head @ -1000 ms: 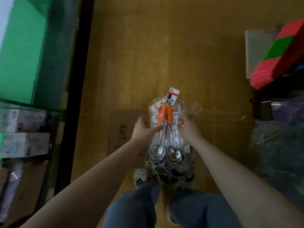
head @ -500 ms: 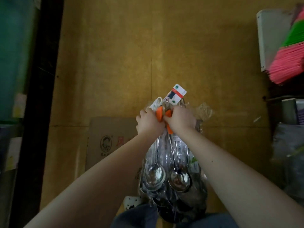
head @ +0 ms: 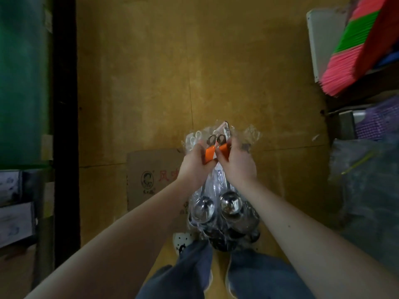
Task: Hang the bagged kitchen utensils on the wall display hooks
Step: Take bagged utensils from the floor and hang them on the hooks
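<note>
Orange handles [head: 209, 154] mark the top of the bundle of bagged ladles [head: 230, 205], which the person holds up in front of their body, over the floor [head: 151, 83]. In this head view the bundle sits just right of a flat cardboard sheet [head: 151, 169] lying on that floor. The steel bowls hang low in the clear plastic, near the person's knees.

The left hand [head: 194, 167] is curled round the left handle. The right hand [head: 237, 167] is curled round the right handle, and the two hands touch at the middle. Dark hang loops [head: 216, 139] stick out just past the fingers, with loose bag ends spreading around them.

No wall display and no hooks show anywhere in view, only the floor, a green panel [head: 23, 83] well left of the cardboard, and pink bristles [head: 349, 70] on a shelf well right of it. So, as far as this view tells, nothing from this bundle has been hung. Whether other utensils are already up cannot be told.

My reading is that the task is at an early handling step, with the pack gathered and gripped near its loops, perhaps to sort or separate one ladle. What is left is most of the work: lift the view to the wall, free each bag, and slip its loop over a hook.
</note>
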